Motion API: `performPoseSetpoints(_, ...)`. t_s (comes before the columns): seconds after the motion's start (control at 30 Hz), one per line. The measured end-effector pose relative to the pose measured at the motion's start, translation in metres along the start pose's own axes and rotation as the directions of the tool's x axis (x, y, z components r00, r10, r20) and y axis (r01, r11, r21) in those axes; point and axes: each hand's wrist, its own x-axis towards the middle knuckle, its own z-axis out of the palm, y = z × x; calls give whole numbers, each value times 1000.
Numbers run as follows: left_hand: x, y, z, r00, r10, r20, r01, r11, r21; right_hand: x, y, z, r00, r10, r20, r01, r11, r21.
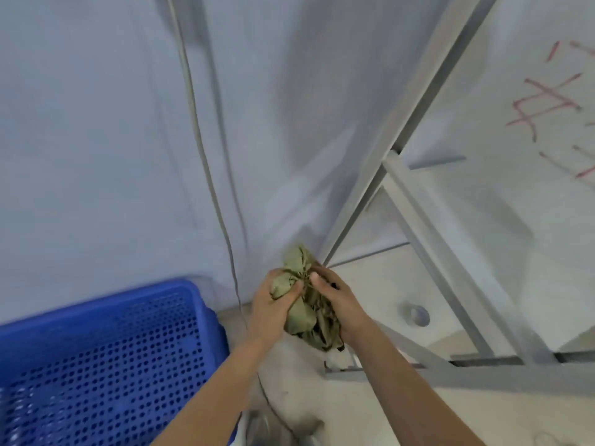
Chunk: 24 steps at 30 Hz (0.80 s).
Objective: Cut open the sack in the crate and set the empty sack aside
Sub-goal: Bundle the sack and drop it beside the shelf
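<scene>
Between the fingers of both hands: crumpled olive-green sack (302,304), bunched into a wad, raised off the floor. Left hand (273,304) closed around the wad's left side, thumb pressed over the front, a knotted fold bulging above it. Right hand (338,300) closed on the right side, thumb tip close by the left thumb, fingers curled behind the material. Loose folds hanging below both palms; a tuft sticking up above the knuckles. Contents of the wad, if any: cannot tell. A small dark thing seen at the right hand's knuckles, too blurred to name.

Behind the hands: both bare forearms, running back to the lower edge of view.

Left of and below the left forearm: blue perforated crate (106,358), well apart from the sack, only its corner and inner wall showing.

Beyond the fingertips: pale hanging sheet (112,140) with a thin cord (206,162) running down it.

Right of the right hand: grey metal frame (418,220), panel with red marks (547,104), pale floor (386,284) with a round grey fitting (418,315).
</scene>
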Motion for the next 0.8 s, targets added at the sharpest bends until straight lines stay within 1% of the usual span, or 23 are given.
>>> performPoseSetpoints(0.17,10,-76,8,998,-64,-26,66,994,90,34,58,-19,994,78,-71,-90,977,-193)
performPoseSetpoints(0.27,20,-124,14,996,-80,-25,82,990,112,59,88,-37,986,156,-51,-163,962,-219)
performPoseSetpoints(0.37,36,-167,18,991,-123,-59,130,981,143,92,124,-52,979,189,-72,-202,940,-276)
performPoseSetpoints(0.47,58,-217,26,980,-188,-58,195,965,172,125,169,-74,974,181,-137,-215,928,-305)
performPoseSetpoints(0.53,69,-247,32,978,-202,-60,209,960,188,145,198,-88,973,156,-171,-206,922,-328)
performPoseSetpoints(0.57,76,-263,34,979,-187,-79,199,961,194,155,213,-94,972,143,-185,-199,919,-339)
performPoseSetpoints(0.6,82,-281,36,979,-166,-115,190,951,244,164,230,-99,971,133,-200,-197,916,-349)
performPoseSetpoints(0.67,94,-317,36,962,-189,-196,251,892,375,183,262,-109,966,120,-231,-201,907,-371)
performPoseSetpoints(0.73,107,-347,34,935,-284,-214,349,848,398,201,292,-117,960,114,-257,-208,902,-379)
performPoseSetpoints(0.8,120,-374,30,918,-328,-221,394,809,436,218,320,-123,949,127,-290,-236,895,-378)
